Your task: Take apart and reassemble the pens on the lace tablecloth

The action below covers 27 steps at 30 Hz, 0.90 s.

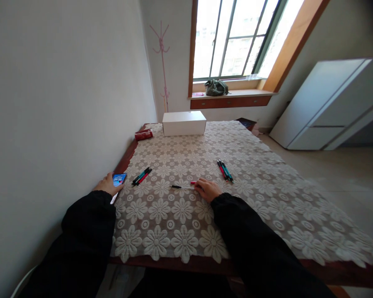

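Observation:
At the table's left edge, my left hand [107,185] is closed around a phone [119,179] whose lit screen reads 09:56. My right hand [207,189] rests low over the middle of the cloth, its fingers curled together at the end of a thin white pen refill [186,188]. A black pen piece [175,186] sits at the refill's other end. Beside my right fingertips a small red piece [193,182] shows, partly hidden by the hand. One group of pens [142,176] lies between the phone and the black piece. More pens [225,170] lie beyond my right hand.
A patterned floral cloth [185,242] covers the table. At its far end stand a white box [184,124] and a red packet [143,135]. A wall [65,82] runs close along the left side. A bag [216,87] lies on the windowsill.

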{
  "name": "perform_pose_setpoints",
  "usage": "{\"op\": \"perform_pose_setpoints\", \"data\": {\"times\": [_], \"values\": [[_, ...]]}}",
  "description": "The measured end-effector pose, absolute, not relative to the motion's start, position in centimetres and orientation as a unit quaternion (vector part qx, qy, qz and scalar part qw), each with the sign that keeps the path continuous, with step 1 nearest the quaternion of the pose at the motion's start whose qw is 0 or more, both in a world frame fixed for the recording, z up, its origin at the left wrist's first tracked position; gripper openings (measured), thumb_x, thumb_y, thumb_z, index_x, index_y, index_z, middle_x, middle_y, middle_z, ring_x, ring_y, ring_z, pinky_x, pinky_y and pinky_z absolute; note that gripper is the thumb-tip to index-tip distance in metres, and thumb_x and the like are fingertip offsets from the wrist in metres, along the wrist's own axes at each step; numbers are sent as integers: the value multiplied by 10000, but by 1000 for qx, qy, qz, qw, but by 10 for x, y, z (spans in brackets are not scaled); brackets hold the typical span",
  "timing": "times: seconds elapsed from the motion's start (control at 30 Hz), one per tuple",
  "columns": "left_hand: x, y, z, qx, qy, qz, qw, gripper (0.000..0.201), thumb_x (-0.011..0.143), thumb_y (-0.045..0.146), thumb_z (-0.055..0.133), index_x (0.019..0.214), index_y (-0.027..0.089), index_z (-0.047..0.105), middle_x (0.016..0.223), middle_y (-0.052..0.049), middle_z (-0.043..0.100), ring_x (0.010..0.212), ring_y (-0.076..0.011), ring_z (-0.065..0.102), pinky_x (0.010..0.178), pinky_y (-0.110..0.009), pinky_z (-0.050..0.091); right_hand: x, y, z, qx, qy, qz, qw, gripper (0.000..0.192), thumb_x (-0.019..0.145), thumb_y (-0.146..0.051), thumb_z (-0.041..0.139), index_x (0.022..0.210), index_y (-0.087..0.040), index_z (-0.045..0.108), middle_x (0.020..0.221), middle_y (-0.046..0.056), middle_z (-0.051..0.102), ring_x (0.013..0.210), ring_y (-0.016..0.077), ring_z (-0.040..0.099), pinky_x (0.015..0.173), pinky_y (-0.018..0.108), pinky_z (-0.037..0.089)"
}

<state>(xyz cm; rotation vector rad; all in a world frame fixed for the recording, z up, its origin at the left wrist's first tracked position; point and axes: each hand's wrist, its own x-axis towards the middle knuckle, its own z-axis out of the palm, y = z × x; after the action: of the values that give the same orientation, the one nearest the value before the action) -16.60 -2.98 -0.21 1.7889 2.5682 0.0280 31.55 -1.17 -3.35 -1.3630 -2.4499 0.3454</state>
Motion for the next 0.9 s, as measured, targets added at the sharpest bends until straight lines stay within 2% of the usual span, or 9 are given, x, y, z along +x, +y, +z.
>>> {"op": "perform_pose_setpoints", "data": {"times": [0.17,0.33,0.43,0.5,0.6,0.7,0.77,0.9], "values": [[-163,-34,1,573,819,32,8,865,743,559,624,1404,92,320,1251,-246,606,1089,-374,630,889,-401,457,315,-14,-31,-477,-855,126,160,142,951,-277,531,938,-211,656,1008,37,639,865,164,610,725,262,410],[-165,-41,1,574,817,38,26,877,762,569,609,1425,102,272,1267,-236,603,1130,-375,608,917,-401,447,314,-14,-30,-484,-851,130,160,139,948,-275,538,946,-217,665,1014,38,635,862,159,612,720,257,415],[-161,-44,3,583,811,44,23,946,744,561,639,1444,71,232,1325,-254,555,1180,-380,571,959,-414,435,315,-13,-31,-480,-854,127,157,144,952,-276,535,956,-215,666,1012,38,632,872,161,609,732,257,419],[-152,-44,6,611,789,69,-8,941,721,530,673,1433,63,272,1380,-251,505,1238,-374,521,1024,-426,399,315,-12,-31,-477,-856,126,154,141,950,-271,537,957,-212,666,1005,38,632,882,164,607,743,258,421],[-126,-44,15,674,728,118,-50,709,739,463,672,1326,124,466,1351,-171,547,1265,-341,486,1097,-426,338,315,-12,-32,-475,-857,126,152,136,949,-268,540,946,-208,662,996,36,632,877,163,605,749,260,421],[-84,-43,24,746,647,156,-9,399,824,402,588,1159,186,610,1209,-99,638,1198,-286,531,1076,-391,371,315,-12,-32,-473,-858,127,154,134,949,-272,544,944,-204,659,996,37,632,862,159,606,740,259,422],[-50,-40,25,792,587,164,39,331,854,396,563,1118,210,639,1154,-83,662,1148,-262,562,1045,-380,402,315,-12,-33,-473,-857,128,157,135,949,-275,546,945,-203,660,999,39,632,857,158,607,736,258,422],[12,-31,14,846,504,156,79,306,813,348,640,1091,223,661,1126,-91,669,1096,-265,585,980,-394,436,316,-11,-35,-470,-858,127,161,134,951,-277,542,944,-213,659,1003,33,632,868,157,606,744,258,425]]}}
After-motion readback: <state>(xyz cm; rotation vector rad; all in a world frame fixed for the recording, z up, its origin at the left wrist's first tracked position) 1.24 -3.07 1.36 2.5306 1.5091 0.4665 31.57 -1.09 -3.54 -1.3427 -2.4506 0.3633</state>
